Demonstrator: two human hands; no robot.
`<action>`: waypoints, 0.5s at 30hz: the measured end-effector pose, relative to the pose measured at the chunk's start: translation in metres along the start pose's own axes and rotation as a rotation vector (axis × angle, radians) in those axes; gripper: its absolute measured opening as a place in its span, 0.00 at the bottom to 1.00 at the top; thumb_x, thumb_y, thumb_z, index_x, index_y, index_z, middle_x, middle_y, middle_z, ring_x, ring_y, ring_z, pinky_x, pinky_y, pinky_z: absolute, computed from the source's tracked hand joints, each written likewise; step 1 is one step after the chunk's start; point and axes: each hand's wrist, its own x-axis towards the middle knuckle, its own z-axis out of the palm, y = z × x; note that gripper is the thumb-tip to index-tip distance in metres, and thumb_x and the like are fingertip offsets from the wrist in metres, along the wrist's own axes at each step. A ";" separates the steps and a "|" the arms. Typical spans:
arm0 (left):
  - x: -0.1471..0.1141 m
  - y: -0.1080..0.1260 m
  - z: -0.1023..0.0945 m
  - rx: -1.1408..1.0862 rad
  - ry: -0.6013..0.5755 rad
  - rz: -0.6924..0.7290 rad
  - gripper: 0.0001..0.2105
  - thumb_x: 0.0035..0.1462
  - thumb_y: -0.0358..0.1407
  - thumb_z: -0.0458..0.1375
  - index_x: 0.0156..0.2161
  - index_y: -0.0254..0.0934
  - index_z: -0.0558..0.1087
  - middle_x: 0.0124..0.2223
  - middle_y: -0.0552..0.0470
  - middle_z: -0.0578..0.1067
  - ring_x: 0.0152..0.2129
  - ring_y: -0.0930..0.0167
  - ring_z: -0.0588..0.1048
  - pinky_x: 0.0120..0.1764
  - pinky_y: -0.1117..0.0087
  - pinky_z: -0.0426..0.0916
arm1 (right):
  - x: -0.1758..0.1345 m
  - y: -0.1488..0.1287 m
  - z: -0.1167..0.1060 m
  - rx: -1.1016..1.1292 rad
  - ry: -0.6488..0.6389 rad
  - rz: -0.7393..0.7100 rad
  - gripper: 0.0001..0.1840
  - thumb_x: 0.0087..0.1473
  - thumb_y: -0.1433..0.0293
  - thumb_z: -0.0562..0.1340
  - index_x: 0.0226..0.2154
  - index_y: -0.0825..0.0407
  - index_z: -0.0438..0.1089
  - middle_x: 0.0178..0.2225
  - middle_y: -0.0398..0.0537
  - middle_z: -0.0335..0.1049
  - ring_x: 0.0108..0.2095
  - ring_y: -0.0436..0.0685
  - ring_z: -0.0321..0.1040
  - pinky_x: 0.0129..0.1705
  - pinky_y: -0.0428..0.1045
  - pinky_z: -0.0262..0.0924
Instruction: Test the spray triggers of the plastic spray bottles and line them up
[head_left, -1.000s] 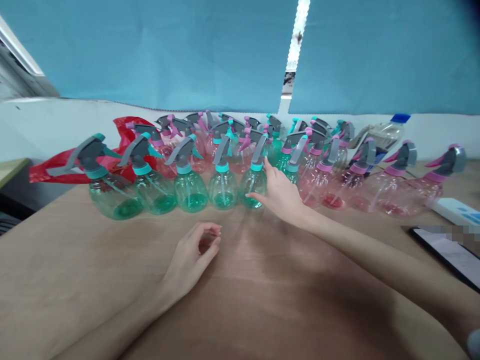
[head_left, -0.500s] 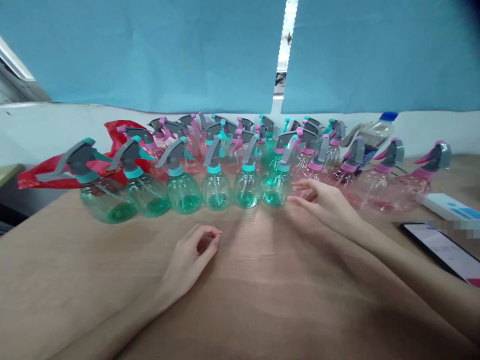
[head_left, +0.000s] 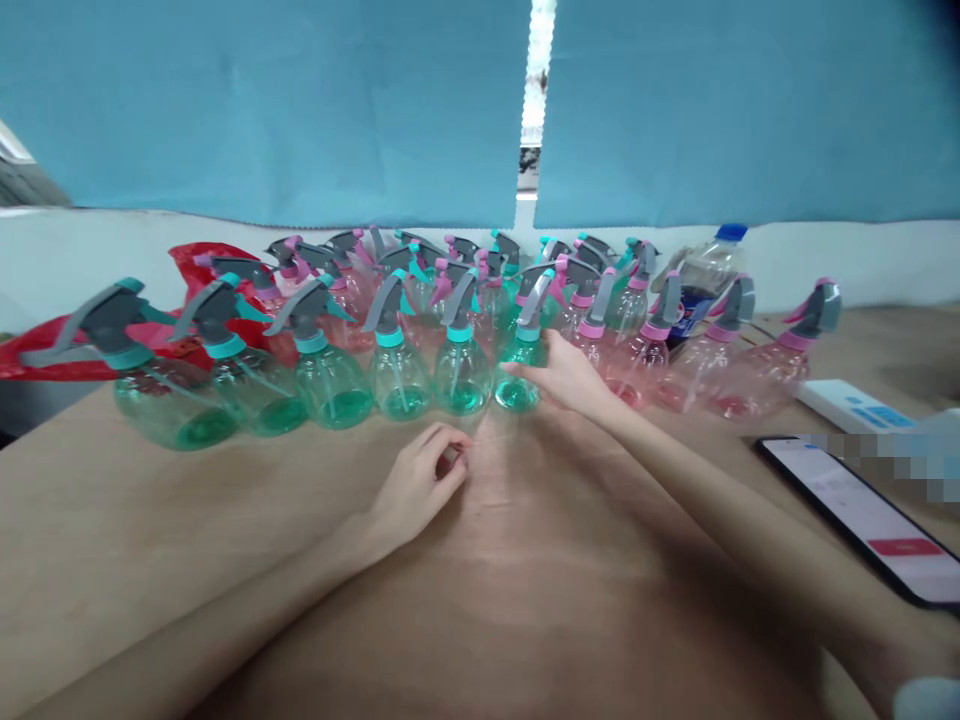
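Several clear spray bottles stand in a row across the table. Those on the left have turquoise collars and green bottoms; those on the right, such as one pink spray bottle [head_left: 757, 375], have pink collars. My right hand [head_left: 574, 375] is around the right side of a green spray bottle [head_left: 517, 388], thumb across its front and the other fingers hidden behind. The bottle stands upright on the table. My left hand [head_left: 429, 468] rests near the table surface in front of the row, fingers curled toward the thumb, nothing visible in it. Nearest to it is another green spray bottle [head_left: 461, 385].
More spray bottles crowd behind the front row. A red plastic bag [head_left: 45, 345] lies at the left. On the right are a large bottle with a blue cap [head_left: 731, 234], a white box [head_left: 851, 402] and a phone [head_left: 855, 505]. A blue curtain [head_left: 300, 110] hangs behind.
My right hand has moved in from beside the green spray bottle and closed around it. My left hand stays curled, slightly nearer the row. The whole view has shifted, so things appear further left.
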 end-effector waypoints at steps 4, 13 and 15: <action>0.004 0.006 0.007 -0.018 0.001 0.032 0.06 0.59 0.28 0.50 0.37 0.38 0.69 0.38 0.53 0.72 0.28 0.73 0.73 0.35 0.69 0.70 | -0.002 0.002 0.006 -0.099 0.035 -0.002 0.31 0.50 0.50 0.61 0.47 0.58 0.64 0.45 0.65 0.70 0.45 0.72 0.69 0.41 0.62 0.62; 0.013 0.026 0.008 -0.071 0.050 0.049 0.06 0.59 0.28 0.51 0.37 0.38 0.69 0.38 0.52 0.72 0.29 0.74 0.73 0.30 0.74 0.70 | -0.010 -0.001 -0.001 -0.132 -0.009 -0.012 0.31 0.50 0.49 0.61 0.47 0.56 0.63 0.45 0.63 0.70 0.45 0.73 0.69 0.41 0.62 0.62; 0.016 0.032 0.005 -0.075 0.073 0.041 0.06 0.58 0.28 0.51 0.37 0.38 0.69 0.38 0.52 0.73 0.30 0.73 0.73 0.31 0.73 0.71 | -0.013 -0.003 -0.004 -0.147 -0.023 -0.009 0.31 0.50 0.48 0.61 0.46 0.55 0.64 0.45 0.62 0.70 0.45 0.72 0.70 0.40 0.62 0.62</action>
